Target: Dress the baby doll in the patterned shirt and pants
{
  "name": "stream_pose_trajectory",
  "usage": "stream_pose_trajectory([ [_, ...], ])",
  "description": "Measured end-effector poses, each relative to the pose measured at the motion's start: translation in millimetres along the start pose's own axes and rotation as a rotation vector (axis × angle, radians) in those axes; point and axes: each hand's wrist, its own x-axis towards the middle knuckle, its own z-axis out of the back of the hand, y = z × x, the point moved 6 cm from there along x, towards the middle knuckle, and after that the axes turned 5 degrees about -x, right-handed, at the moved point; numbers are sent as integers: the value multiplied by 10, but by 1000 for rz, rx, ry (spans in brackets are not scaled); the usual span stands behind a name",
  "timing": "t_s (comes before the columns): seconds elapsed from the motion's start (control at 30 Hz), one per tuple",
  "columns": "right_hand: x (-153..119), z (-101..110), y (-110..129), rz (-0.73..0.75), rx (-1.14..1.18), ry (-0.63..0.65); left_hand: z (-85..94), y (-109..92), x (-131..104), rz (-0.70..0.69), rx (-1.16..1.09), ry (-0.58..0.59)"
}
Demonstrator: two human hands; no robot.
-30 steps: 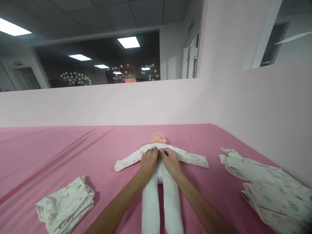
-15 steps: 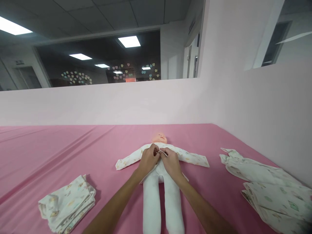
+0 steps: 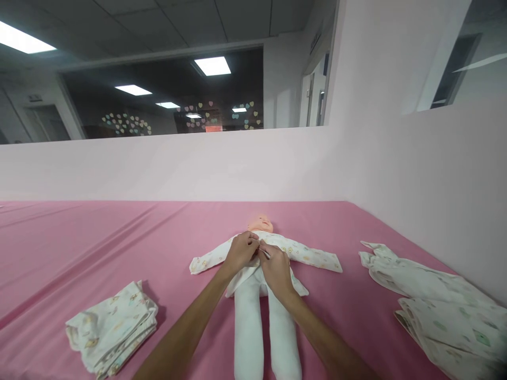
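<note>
A baby doll (image 3: 261,224) lies on its back on the pink table (image 3: 99,248), head toward the wall, white cloth legs (image 3: 247,327) toward me. It wears a white printed top (image 3: 312,257) with sleeves spread left and right. My left hand (image 3: 239,253) and my right hand (image 3: 276,269) meet over the doll's chest, each pinching an edge of the top's front opening. The lower flaps of the top hang open at the doll's hips.
A folded pile of printed baby clothes (image 3: 111,328) lies near left. More printed garments (image 3: 431,295) are spread along the right side by the pink wall (image 3: 415,174). A window above the back wall shows a dark room.
My hands have shifted slightly lower on the doll's chest, and the top's lower flaps have spread open at the hips. The view has tilted a little.
</note>
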Motion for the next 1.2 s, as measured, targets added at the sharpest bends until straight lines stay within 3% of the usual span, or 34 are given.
stream_pose_trajectory([
  [0.13, -15, -7, 20, -2, 9, 39, -13, -6, 43, 43, -30, 19],
  [0.33, -28, -7, 60, 12, 57, 104, 7, -11, 81, -3, -8, -11],
  [0.5, 8, 18, -10, -17, 97, 64, -24, 66, 61, 16, -98, 29],
  [0.7, 50, 49, 29, 189, -100, 32, -45, 105, 50, 13, -163, 37],
  [0.93, 17, 89, -57, 64, -112, 46, -11, 56, -12, -3, -128, 42],
  [1.03, -145, 208, -94, 50, -199, 109, 6, -66, -251, -61, 44, 73],
  [1.2, -454, 493, -203, -34, -319, 186, -32, -140, -692, -158, 597, 85],
])
